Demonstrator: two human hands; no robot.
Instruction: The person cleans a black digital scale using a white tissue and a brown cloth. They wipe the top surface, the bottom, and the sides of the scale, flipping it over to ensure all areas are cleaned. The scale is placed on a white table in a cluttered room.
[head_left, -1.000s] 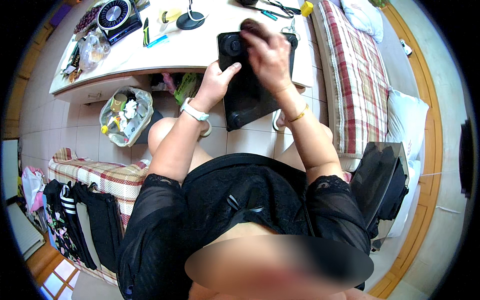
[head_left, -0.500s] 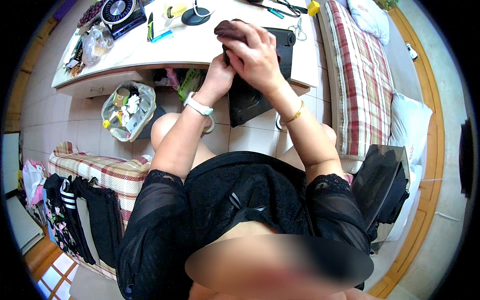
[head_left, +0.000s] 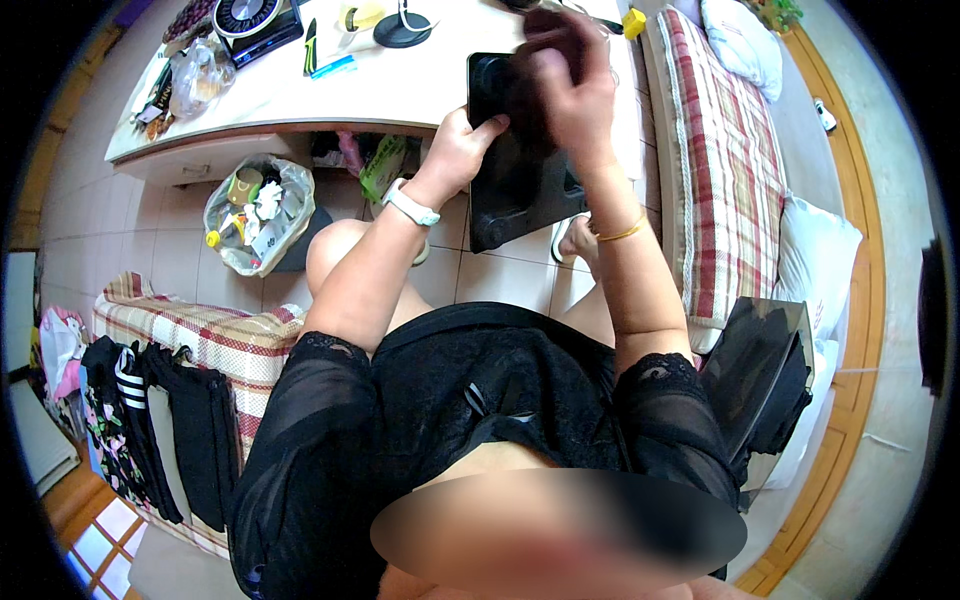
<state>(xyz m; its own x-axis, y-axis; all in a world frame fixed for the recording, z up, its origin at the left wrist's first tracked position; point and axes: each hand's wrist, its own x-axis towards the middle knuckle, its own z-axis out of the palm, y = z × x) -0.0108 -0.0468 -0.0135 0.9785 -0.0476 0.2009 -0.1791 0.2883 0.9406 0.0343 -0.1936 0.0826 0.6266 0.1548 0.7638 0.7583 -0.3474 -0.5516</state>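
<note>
"While the left hand clasps the left edge of a flat black panel, thumb laid over the upward face, what is the right hand doing?"

"Gripping a dark brown cloth — fingers bent round it, hand and cloth both blurred. They're over the panel's upper right part; whether the cloth touches the surface, I can't tell."

"And the left hand's other fingers?"

"Hidden behind the panel."

"Where does the panel sit?"

"Out in front of the person, tilted a little. Its upper end overlaps the white table in this view, and its lower end juts past the near edge, above the tiled floor. Whether it rests on the table, I can't tell."

"Anything on the wrists?"

"A white watch on the left, a thin gold-coloured bracelet on the right."

"What shares the tabletop?"

"Left of the panel, a stand with a round dark base. Then a black-and-green knife beside a blue strip — and farther left, a clear plastic bag."

"Below that?"

"A lined waste bin on the floor, holding rubbish, near the left knee."
</note>
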